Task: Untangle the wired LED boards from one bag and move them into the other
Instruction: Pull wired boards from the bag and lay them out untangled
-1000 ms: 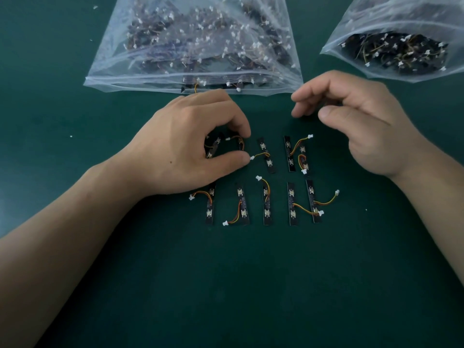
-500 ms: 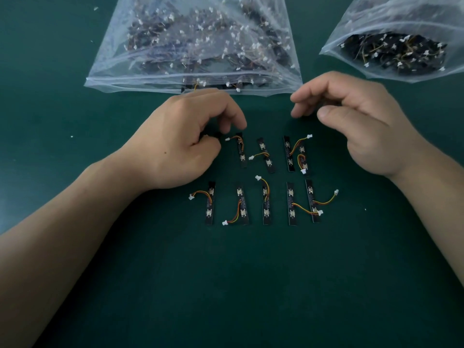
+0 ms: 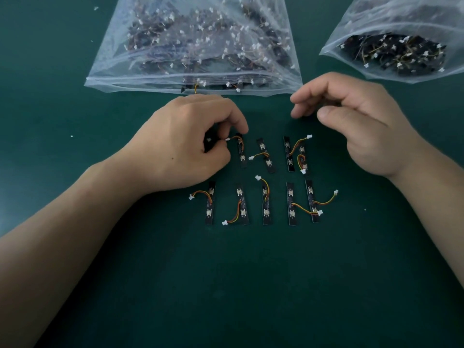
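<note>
left hand (image 3: 185,140) pinches a featherlight led board (image 3: 208,144), right hand (image 3: 356,126) loose, empty; better held by its stiff strip than a soft wire (image 3: 326,202).

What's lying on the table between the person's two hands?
The head view shows a row of wired LED boards on the green table between the left hand and right hand.

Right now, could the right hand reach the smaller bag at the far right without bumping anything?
Probably yes. The right hand is empty, fingers loosely curled, just in front of the smaller bag, with only bare green mat between them.
</note>
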Tool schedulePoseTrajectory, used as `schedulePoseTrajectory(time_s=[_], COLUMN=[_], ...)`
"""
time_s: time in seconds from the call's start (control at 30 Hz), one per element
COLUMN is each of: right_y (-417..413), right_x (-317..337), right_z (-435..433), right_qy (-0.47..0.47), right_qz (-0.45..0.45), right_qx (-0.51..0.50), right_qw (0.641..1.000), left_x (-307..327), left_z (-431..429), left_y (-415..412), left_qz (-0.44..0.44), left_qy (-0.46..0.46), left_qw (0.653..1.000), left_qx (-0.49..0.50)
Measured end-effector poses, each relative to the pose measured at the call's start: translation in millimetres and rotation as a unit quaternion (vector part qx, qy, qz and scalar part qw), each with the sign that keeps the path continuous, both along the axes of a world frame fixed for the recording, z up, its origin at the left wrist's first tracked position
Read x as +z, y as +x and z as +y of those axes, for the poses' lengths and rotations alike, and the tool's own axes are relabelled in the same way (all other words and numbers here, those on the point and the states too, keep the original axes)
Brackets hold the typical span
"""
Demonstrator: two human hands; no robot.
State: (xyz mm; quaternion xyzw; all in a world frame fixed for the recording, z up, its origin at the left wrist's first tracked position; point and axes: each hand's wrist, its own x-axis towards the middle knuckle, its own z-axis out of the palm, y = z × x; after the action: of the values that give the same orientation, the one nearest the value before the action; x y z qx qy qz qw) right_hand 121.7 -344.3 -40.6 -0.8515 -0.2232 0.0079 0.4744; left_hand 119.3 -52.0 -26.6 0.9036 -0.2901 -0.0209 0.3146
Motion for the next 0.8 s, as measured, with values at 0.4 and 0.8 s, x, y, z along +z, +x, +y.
schedulePoseTrajectory(time_s=[0.4,0.8], right_y=[0,-1], right_x=[0,1], right_z=[-1,-1], right_qy=[0.002,0.004], right_qz=[0.001,0.006], right_qx=[0.003,-0.003], right_qw=[1.0,1.0], left_x=[12,9], left_z=[8,9], left_y=[4,1], left_qz=[0.063,0.04], left_qy=[0.042,0.028], left_qw=[0.996,0.998], left_qx=[-0.054,-0.04])
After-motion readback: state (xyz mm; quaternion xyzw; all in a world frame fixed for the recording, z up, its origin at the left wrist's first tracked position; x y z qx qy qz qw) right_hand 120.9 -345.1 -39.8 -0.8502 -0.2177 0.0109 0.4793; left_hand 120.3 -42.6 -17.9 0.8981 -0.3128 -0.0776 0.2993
